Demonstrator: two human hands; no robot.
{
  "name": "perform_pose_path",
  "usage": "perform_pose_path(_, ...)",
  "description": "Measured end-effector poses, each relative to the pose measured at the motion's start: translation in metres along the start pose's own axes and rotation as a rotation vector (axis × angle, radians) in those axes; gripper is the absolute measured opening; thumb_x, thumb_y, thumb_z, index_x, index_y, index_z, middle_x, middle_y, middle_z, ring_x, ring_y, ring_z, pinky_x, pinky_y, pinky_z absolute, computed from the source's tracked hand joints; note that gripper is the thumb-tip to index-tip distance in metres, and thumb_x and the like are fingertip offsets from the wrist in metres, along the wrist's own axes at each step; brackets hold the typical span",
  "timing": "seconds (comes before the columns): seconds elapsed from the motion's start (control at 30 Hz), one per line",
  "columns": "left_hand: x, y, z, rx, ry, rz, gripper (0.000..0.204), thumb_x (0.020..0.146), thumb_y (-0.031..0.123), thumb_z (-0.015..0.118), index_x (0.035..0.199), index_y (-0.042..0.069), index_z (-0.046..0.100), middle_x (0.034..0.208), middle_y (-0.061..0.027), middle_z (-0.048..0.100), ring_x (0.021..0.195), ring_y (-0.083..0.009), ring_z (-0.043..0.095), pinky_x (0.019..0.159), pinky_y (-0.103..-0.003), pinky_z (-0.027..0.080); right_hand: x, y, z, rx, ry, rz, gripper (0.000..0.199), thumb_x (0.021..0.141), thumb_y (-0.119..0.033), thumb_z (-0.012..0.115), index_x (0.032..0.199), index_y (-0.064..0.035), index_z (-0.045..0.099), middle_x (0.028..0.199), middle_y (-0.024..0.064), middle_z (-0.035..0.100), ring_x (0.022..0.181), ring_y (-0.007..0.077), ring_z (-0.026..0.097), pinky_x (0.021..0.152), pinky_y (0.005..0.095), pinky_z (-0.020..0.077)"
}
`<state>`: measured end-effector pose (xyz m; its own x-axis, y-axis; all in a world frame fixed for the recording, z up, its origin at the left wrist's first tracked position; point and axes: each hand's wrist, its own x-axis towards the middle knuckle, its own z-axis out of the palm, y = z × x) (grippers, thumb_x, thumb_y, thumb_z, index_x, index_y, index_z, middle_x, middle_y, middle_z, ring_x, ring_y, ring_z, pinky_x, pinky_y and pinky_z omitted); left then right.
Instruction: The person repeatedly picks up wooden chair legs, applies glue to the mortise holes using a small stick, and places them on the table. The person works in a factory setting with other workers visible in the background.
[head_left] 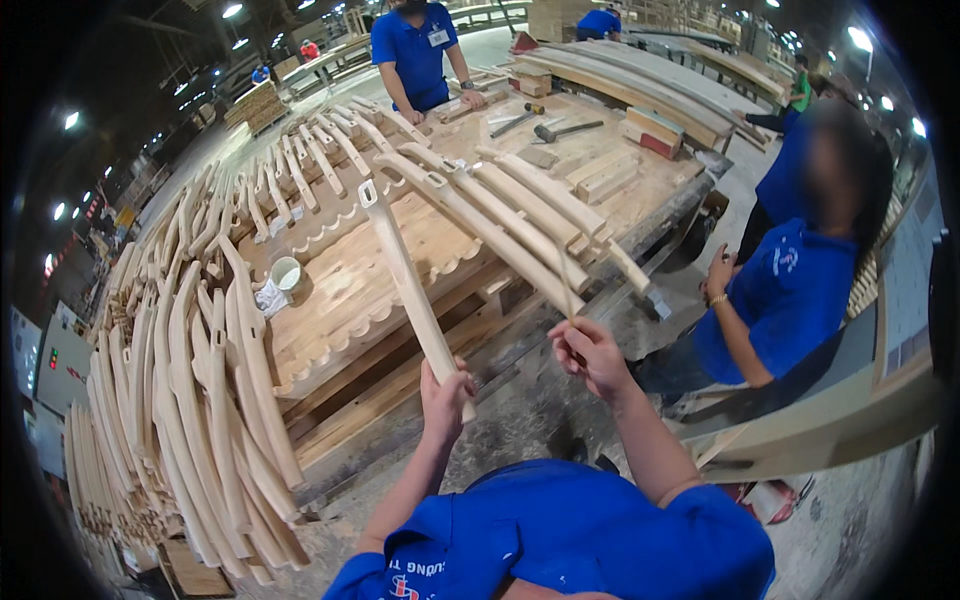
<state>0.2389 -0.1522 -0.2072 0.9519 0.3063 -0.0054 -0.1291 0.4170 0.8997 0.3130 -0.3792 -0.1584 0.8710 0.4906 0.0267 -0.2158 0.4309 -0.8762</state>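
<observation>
Head view: left hand (443, 392) wraps, fingers curled tight, around the lower end of a long curved wooden piece (408, 280), raised steeply over the workbench (350, 290), slotted end up, probably to expose its face. Right hand (590, 355) pinches a thin stick (566, 285) between fingertips, held just beside it. More curved pieces (200, 400) lean stacked at left. A small white cup (286, 274) sits on the bench.

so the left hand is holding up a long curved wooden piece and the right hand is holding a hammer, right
Not quite. The left hand does hold up the long curved wooden piece, but the right hand holds a thin stick, not a hammer. The hammer lies on the workbench further back, as the head view shows.
</observation>
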Motion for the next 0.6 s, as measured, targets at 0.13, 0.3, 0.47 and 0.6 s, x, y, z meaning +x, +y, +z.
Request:
perform_pose_path(0.13,0.033,-0.001,0.081,-0.17,0.027,0.002,0.028,0.081,0.006,0.051,0.106,0.009,0.037,0.09,-0.0057,0.049,0.061,-0.0156,0.051,0.052,-0.031,0.046,-0.026,-0.033,-0.06,-0.04,0.029,-0.059,0.02,0.094,-0.019,0.051,0.099,-0.0022,0.06,0.07,0.0014,0.055,0.054,0.0032,0.044,0.049,0.0176,0.034)
perform_pose_path(0.3,0.028,-0.044,0.153,-0.283,-0.015,0.067,0.039,0.083,0.006,0.052,0.113,0.01,0.029,0.091,-0.0094,0.047,0.057,-0.0197,0.052,0.046,-0.033,0.045,-0.048,-0.059,-0.124,-0.207,0.136,-0.02,0.023,0.094,-0.019,0.048,0.098,0.0012,0.059,0.07,0.0058,0.057,0.051,0.0055,0.046,0.046,0.0174,0.0348)
perform_pose_path(0.47,0.016,-0.067,0.193,-0.151,-0.165,-0.066,0.046,0.082,0.004,0.054,0.122,0.009,0.031,0.091,-0.0072,0.047,0.058,-0.0167,0.053,0.047,-0.03,0.045,-0.052,-0.095,-0.136,-0.115,0.018,0.032,0.025,0.094,-0.021,0.048,0.098,0.0017,0.059,0.069,0.0062,0.057,0.051,0.0059,0.046,0.046,0.017,0.0355)
perform_pose_path(0.6,0.011,-0.085,0.212,-0.066,-0.26,-0.129,0.045,0.083,0.005,0.054,0.122,0.008,0.032,0.092,-0.0069,0.048,0.059,-0.0156,0.053,0.047,-0.029,0.046,-0.043,-0.119,-0.121,-0.099,-0.071,0.068,0.025,0.094,-0.02,0.047,0.099,0.0015,0.058,0.07,0.0058,0.057,0.053,0.0055,0.047,0.047,0.0165,0.0361)
